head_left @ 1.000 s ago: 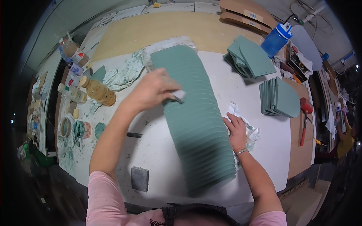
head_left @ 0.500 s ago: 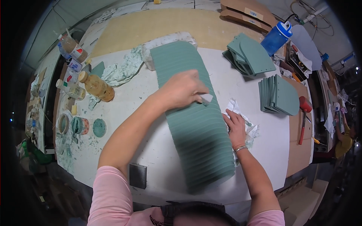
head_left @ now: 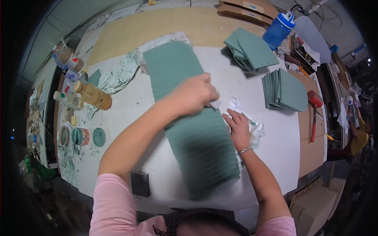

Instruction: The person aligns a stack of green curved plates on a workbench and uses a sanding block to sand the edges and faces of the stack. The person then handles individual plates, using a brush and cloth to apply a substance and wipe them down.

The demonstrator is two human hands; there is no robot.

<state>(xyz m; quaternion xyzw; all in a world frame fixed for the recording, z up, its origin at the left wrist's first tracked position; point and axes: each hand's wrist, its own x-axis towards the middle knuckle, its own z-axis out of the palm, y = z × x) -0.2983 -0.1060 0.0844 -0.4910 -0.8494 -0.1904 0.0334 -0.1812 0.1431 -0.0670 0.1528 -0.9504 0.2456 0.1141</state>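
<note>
A long, pale green ribbed form [head_left: 170, 63], which looks like a row of rounded plates packed face to face, runs from back to front across the table. Over its middle, my left hand [head_left: 193, 95] grips a small pale flat piece [head_left: 215, 104], whose exact kind I cannot tell. The piece sits near the form's right edge; motion blurs the hand. My right hand [head_left: 238, 128] rests by the form's right side with its fingers spread, on crumpled white paper or cloth [head_left: 258, 135]. More crumpled, green-stained material [head_left: 120, 74] lies at the form's far left.
Two stacks of green plates [head_left: 252, 49] [head_left: 285, 90] stand at right, near a red mallet [head_left: 314, 100] and a blue bottle [head_left: 278, 31]. On the left are an amber jar [head_left: 94, 96], an open tin [head_left: 81, 136] and green crumbs. A dark block [head_left: 140, 183] lies at the front edge.
My left hand has slid slightly toward the form's right edge with the pale piece. My right hand keeps its place beside the form. The whole view has shifted a little.
</note>
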